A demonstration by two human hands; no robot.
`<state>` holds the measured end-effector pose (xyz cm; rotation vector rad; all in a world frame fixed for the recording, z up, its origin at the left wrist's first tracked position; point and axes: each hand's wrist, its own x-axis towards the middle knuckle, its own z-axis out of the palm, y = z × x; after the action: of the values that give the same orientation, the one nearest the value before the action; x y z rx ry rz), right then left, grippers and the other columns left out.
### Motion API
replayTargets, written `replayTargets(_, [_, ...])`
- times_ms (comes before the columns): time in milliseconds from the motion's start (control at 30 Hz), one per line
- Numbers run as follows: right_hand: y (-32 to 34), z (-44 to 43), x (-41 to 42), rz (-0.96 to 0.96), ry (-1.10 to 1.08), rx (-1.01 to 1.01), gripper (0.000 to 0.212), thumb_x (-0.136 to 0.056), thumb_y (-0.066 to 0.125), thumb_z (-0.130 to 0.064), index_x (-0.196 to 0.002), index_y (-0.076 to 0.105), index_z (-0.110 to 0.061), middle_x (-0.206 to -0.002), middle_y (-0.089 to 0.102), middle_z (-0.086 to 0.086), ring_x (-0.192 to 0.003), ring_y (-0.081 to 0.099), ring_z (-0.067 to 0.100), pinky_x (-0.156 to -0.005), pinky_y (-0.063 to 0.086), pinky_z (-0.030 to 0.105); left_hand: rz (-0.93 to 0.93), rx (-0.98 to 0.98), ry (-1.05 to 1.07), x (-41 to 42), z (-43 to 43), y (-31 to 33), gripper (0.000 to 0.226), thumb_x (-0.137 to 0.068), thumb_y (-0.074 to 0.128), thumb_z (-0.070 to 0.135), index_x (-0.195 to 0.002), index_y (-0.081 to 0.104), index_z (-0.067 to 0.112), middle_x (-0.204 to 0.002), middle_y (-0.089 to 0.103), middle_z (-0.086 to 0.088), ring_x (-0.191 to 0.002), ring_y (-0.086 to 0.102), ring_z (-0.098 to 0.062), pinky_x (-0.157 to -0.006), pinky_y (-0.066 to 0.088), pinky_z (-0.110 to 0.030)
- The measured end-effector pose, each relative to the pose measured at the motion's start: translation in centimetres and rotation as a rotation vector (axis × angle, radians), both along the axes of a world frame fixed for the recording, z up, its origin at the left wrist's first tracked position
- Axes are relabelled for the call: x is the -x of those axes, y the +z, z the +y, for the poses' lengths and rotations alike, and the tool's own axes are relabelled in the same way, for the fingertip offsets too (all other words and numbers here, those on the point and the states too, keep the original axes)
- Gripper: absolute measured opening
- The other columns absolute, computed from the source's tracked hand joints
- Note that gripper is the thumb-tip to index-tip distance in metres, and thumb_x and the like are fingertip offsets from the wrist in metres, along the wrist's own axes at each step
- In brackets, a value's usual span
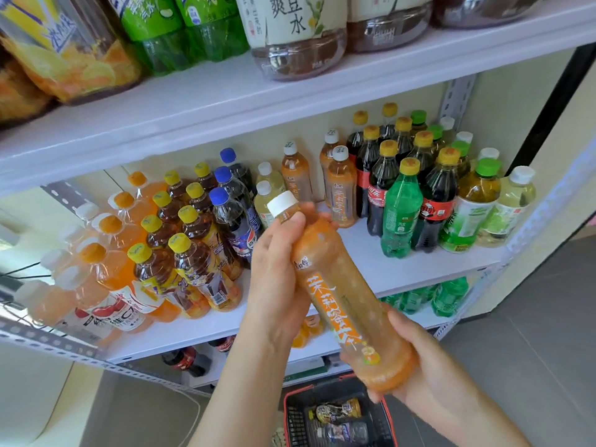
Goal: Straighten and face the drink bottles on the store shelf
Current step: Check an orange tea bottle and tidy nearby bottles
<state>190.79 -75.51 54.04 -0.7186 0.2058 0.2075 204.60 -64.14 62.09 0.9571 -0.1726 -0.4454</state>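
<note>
On the white metal shelf, the far-left rows hold clear plastic bottles of orange drink with orange caps. Beside them stand ribbed bottles of brown tea with yellow caps, then dark cola bottles with blue caps.

In front of the shelf, the left hand wraps its fingers round the shoulder of a long, smooth orange tea bottle, just under its white screw cap. The bottle is tilted, cap up-left and base down-right, held clear of the shelf with its orange label facing the camera. Below it sits a red plastic mesh basket with bottles inside. The right hand cups and grips the bottle's rounded base.

To the right stand glossy yellow-capped colas, a green bottle and pale green-tea bottles.
</note>
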Motion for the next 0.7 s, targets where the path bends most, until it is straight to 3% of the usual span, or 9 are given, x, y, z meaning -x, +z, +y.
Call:
replayTargets(100, [0.1, -0.1, -0.2, -0.043, -0.185, 0.237, 0.066, -0.054, 0.095, -0.032, -0.111, 0.061, -0.036, -0.114, 0.068, 0.015, -0.089, 0.068, 0.03, -0.062, 0.056, 0.035, -0.028, -0.076, 0.095, -0.1, 0.4, 0.0, 0.016, -0.084, 0.07, 0.025, -0.096, 0.07, 0.014, -0.089, 0.069, -0.009, -0.075, 0.065, -0.017, -0.07, 0.055, -0.032])
replayTargets(167, [0.5, -0.3, -0.3, -0.037, -0.213, 0.258, 0.062, -0.055, 0.094, -0.035, -0.108, 0.062, -0.038, -0.114, 0.068, 0.017, -0.094, 0.069, 0.035, -0.065, 0.057, 0.034, -0.008, -0.067, 0.075, -0.3, 0.8, 0.2, 0.026, -0.082, 0.069, 0.026, -0.103, 0.067, 0.011, -0.09, 0.068, -0.007, -0.077, 0.064, -0.017, -0.073, 0.054, -0.032])
replayTargets(233, [1.0, -0.6, -0.3, -0.032, -0.112, 0.148, 0.056, -0.066, 0.086, -0.048, -0.114, 0.065, -0.029, -0.108, 0.068, 0.025, -0.083, 0.071, 0.04, -0.056, 0.058, 0.033, -0.007, -0.06, -0.001, -0.8, 1.4, 0.4, 0.037, -0.083, 0.07, 0.024, -0.115, 0.063, 0.006, -0.097, 0.067, -0.009, -0.087, 0.062, -0.021, -0.078, 0.053, -0.035])
replayTargets(333, [1.0, -0.9, -0.3, 0.013, 0.123, -0.084, 0.076, -0.08, 0.059, -0.068, -0.124, 0.061, -0.006, -0.082, 0.067, 0.028, -0.057, 0.068, 0.032, -0.045, 0.054, 0.029, -0.03, 0.024, -0.145, -1.3, 2.1, 0.5, 0.046, -0.077, 0.076, 0.024, -0.117, 0.06, 0.01, -0.111, 0.064, -0.012, -0.101, 0.059, -0.027, -0.086, 0.051, -0.039])
replayTargets(467, [0.7, -1.5, -0.6, -0.018, 0.24, -0.241, 0.077, -0.087, 0.045, -0.068, -0.123, 0.06, -0.002, -0.077, 0.067, 0.025, -0.054, 0.067, 0.029, -0.044, 0.052, 0.028, -0.057, 0.063, -0.141, -1.2, 1.9, 0.5, 0.039, -0.073, 0.078, 0.023, -0.108, 0.064, 0.015, -0.109, 0.068, -0.012, -0.107, 0.062, -0.03, -0.085, 0.054, -0.04])
replayTargets(533, [0.7, -1.4, -0.7, 0.004, 0.2, -0.15, 0.075, -0.083, 0.051, -0.068, -0.123, 0.063, -0.006, -0.09, 0.068, 0.029, -0.065, 0.07, 0.031, -0.047, 0.054, 0.029, -0.04, 0.04, -0.067, -1.3, 1.7, 0.5, 0.026, -0.078, 0.071, 0.02, -0.104, 0.066, 0.015, -0.104, 0.07, -0.011, -0.102, 0.065, -0.029, -0.083, 0.056, -0.04])
replayTargets(600, [0.8, -1.2, -0.9, -0.013, 0.052, -0.015, 0.066, -0.078, 0.066, -0.062, -0.126, 0.062, -0.016, -0.114, 0.064, 0.029, -0.09, 0.069, 0.035, -0.055, 0.057, 0.033, -0.058, -0.013, 0.015, -1.3, 1.6, 0.7, 0.021, -0.081, 0.067, 0.019, -0.102, 0.067, 0.015, -0.099, 0.072, -0.011, -0.093, 0.068, -0.025, -0.078, 0.058, -0.038])
replayTargets(700, [1.1, -1.0, -1.2, -0.054, -0.145, 0.208, 0.063, -0.062, 0.09, -0.034, -0.118, 0.062, -0.029, -0.123, 0.062, 0.021, -0.108, 0.063, 0.044, -0.07, 0.059, 0.036, -0.071, -0.132, 0.112, -1.4, 1.3, 0.9, 0.021, -0.08, 0.075, 0.017, -0.099, 0.068, 0.013, -0.092, 0.069, -0.009, -0.083, 0.066, -0.022, -0.08, 0.056, -0.04])
